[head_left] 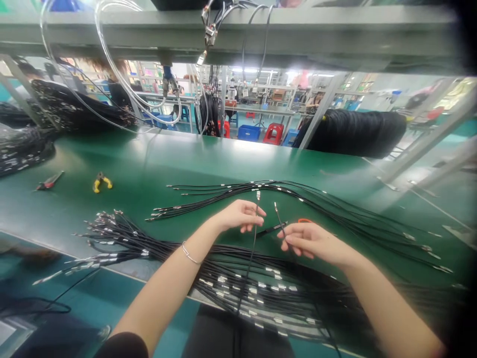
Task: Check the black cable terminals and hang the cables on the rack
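Note:
My left hand pinches a thin black cable that stands upright, its metal tip just above my fingers. My right hand pinches a second black cable by its end, tilted up and to the left. Both hands hover over the green bench, a hand's width apart. A large bundle of black cables with metal ends lies under my forearms at the near edge. A thinner row of cables lies just beyond my hands. A bracelet is on my left wrist.
Yellow-handled pliers and a red-handled tool lie at the left of the bench. Black cable heaps sit at the back right and far left. Clear tubing hangs from the overhead shelf. An orange ring peeks behind my right hand.

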The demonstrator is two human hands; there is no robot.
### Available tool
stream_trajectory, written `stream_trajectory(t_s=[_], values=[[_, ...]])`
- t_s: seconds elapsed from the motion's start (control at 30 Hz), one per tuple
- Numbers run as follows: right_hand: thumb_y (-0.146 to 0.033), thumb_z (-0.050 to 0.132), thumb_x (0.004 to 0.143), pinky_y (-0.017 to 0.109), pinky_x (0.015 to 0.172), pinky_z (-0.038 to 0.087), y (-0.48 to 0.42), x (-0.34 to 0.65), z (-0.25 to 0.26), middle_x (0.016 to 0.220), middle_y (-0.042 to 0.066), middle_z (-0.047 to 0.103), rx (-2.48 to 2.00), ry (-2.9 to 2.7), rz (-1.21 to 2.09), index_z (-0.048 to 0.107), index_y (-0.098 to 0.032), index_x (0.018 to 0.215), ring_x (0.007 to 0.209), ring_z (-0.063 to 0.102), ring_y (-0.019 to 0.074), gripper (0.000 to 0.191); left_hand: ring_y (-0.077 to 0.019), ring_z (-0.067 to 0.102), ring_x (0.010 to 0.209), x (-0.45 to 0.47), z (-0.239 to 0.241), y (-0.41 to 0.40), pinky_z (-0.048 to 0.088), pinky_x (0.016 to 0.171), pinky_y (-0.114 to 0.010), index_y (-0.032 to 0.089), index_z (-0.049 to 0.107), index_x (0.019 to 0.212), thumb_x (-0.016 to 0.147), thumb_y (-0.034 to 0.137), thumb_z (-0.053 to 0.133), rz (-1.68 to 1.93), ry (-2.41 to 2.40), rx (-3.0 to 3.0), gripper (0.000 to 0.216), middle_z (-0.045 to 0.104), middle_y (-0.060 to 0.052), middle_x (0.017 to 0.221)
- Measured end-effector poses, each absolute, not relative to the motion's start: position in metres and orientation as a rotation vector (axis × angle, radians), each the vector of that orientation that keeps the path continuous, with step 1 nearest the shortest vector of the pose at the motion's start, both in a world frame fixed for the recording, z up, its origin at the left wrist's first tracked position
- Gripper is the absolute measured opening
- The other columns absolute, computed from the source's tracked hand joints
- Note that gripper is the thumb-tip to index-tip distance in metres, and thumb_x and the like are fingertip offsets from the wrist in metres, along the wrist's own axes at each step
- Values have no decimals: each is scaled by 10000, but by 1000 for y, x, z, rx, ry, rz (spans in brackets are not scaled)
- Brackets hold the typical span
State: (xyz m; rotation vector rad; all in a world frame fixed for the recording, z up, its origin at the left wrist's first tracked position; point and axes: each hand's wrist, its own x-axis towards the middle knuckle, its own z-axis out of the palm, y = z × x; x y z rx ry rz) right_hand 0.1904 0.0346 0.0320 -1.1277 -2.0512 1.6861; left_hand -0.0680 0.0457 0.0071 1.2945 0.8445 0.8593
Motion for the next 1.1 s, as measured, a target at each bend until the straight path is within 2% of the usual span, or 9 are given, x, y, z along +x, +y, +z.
stream_trajectory(t_s=[0.1, 0.23, 0.3, 0.4, 0.67, 0.93, 1.03, 1.1], values=[[-488, 661, 841, 197, 515, 388, 46, 178, 29, 845, 95, 703, -1088, -2057, 1619, 650, -119, 970, 688, 576, 113, 391, -108, 581, 495, -67, 11, 40, 464, 420, -181, 80, 672, 1044, 665, 294, 843, 771, 768, 1384, 468, 636, -38, 634], [-506, 730, 767, 229, 521, 431, 45, 164, 7, 775, 84, 704, -1044, -1790, 1642, 647, -126, 898, 636, 596, 127, 410, -159, 642, 577, -61, 7, 41, 514, 437, -221, 94, 601, 1169, 754, 386, 770, 884, 789, 1336, 535, 665, -72, 721], [-499, 762, 731, 230, 494, 432, 39, 160, -3, 753, 85, 704, -1055, -1702, 1670, 649, -130, 867, 608, 596, 131, 409, -153, 640, 556, -57, 4, 42, 521, 428, -226, 89, 609, 1164, 794, 392, 730, 941, 809, 1306, 493, 674, -89, 762], [-472, 775, 727, 227, 488, 447, 29, 156, -8, 731, 83, 705, -1064, -1637, 1704, 661, -136, 836, 598, 603, 130, 371, -154, 647, 545, -51, 4, 39, 517, 410, -214, 97, 639, 1158, 762, 340, 764, 972, 824, 1301, 481, 671, -80, 766], [-441, 786, 724, 241, 516, 495, 26, 155, -10, 719, 76, 710, -980, -1575, 1798, 694, -139, 799, 553, 597, 117, 325, -154, 640, 514, -38, 8, 26, 549, 422, -221, 110, 649, 1209, 718, 304, 804, 947, 838, 1239, 550, 595, 6, 583], [-422, 787, 728, 214, 495, 492, 23, 154, -6, 719, 81, 717, -975, -1534, 1875, 693, -134, 771, 534, 592, 99, 306, -150, 636, 513, -34, 7, 23, 554, 421, -227, 106, 672, 1159, 718, 316, 805, 977, 883, 1216, 506, 612, -4, 604], [-436, 830, 660, 224, 497, 505, 25, 155, -5, 703, 75, 711, -1030, -1509, 1934, 681, -138, 759, 555, 623, 123, 348, -140, 633, 514, -34, 5, 22, 548, 415, -218, 102, 683, 1130, 714, 325, 806, 955, 898, 1213, 487, 657, -37, 690], [-456, 857, 608, 235, 494, 514, 29, 158, -5, 692, 70, 703, -1125, -1514, 1945, 674, -138, 766, 550, 641, 141, 400, -140, 635, 509, -32, 4, 21, 543, 410, -210, 103, 687, 1130, 728, 319, 795, 920, 898, 1223, 469, 653, -35, 673]])
